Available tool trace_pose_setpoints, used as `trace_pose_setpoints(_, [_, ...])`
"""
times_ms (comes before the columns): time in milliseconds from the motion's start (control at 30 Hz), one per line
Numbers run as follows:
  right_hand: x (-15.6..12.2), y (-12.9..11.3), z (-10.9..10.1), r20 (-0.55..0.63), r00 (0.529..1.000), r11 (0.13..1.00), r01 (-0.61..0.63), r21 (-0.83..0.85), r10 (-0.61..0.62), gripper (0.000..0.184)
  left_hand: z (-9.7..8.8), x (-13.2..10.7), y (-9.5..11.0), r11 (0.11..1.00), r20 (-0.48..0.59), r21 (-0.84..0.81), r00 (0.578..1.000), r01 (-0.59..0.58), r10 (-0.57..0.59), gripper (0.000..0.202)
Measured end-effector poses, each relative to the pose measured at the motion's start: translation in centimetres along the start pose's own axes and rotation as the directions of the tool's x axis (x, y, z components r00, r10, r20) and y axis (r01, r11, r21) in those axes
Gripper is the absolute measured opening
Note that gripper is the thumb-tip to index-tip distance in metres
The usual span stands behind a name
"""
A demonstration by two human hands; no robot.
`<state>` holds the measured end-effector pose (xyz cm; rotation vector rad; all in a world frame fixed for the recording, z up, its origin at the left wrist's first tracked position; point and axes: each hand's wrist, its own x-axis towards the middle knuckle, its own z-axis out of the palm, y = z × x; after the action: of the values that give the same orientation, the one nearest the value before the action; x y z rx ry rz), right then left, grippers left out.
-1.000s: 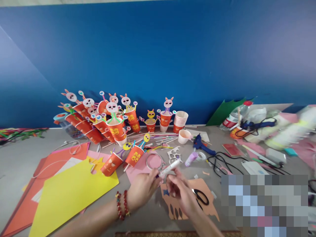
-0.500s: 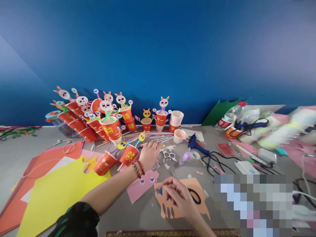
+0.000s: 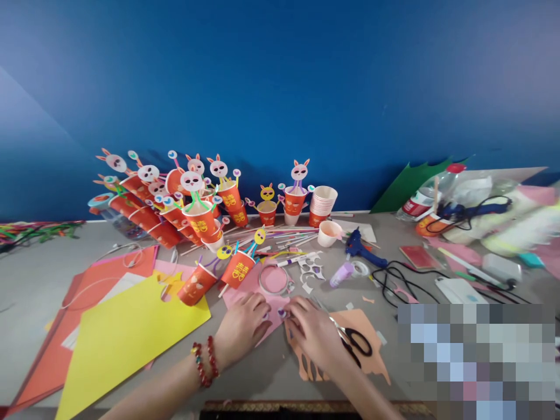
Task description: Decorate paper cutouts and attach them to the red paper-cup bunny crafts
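Both of my hands are low over a sheet of pink paper (image 3: 277, 303). My left hand (image 3: 242, 329) has its fingers bent and drawn together, the tips on a small white paper disc (image 3: 266, 317) with a purple heart. My right hand (image 3: 311, 331) pinches a second such heart disc (image 3: 282, 313) between thumb and fingers. Black-handled scissors (image 3: 359, 341) lie beside my right hand, on orange paper (image 3: 347, 321) with cut-outs. Just beyond the hands is a clear tape ring (image 3: 286, 286). Two red cups (image 3: 238, 269) with yellow paper faces lean at the left.
Red cups with rabbit faces (image 3: 192, 181) crowd the back left. A stack of paper cups (image 3: 324, 201) stands near the wall. On the right are a blue glue gun (image 3: 365, 251), black cables and a bottle (image 3: 420, 204). Yellow paper (image 3: 135, 344) covers the left side.
My left hand has come back from the pens and sticks to the pink paper. My right hand has moved up and left onto a heart disc, uncovering the scissors. The view has shifted slightly.
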<state>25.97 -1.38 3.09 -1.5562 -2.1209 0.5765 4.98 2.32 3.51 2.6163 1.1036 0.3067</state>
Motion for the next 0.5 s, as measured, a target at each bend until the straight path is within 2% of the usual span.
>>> trace_pose_setpoints(100, [0.6, -0.1, 0.6, 0.037, 0.999, 0.993, 0.007, -0.122, -0.002, 0.021, 0.4, 0.0, 0.5, 0.999, 0.058, -0.011, 0.998, 0.032, -0.031, 0.014])
trace_pose_setpoints(200, [0.9, 0.1, 1.1, 0.05, 0.999, 0.985, 0.004, -0.175, 0.004, 0.024, 0.6, 0.6, 0.8, 0.999, 0.088, 0.022, 0.995, 0.042, -0.044, 0.022])
trace_pose_setpoints(333, [1.2, 0.2, 1.2, 0.067, 0.997, 0.981, -0.008, -0.194, 0.021, 0.023, 0.8, 1.1, 0.9, 0.998, 0.095, 0.055, 0.994, 0.04, -0.045, 0.029])
trace_pose_setpoints(500, [1.4, 0.4, 1.2, 0.079, 0.996, 0.987, -0.015, -0.158, 0.028, 0.024, 1.2, 1.1, 0.8, 0.997, 0.073, 0.045, 0.995, 0.066, -0.069, 0.024])
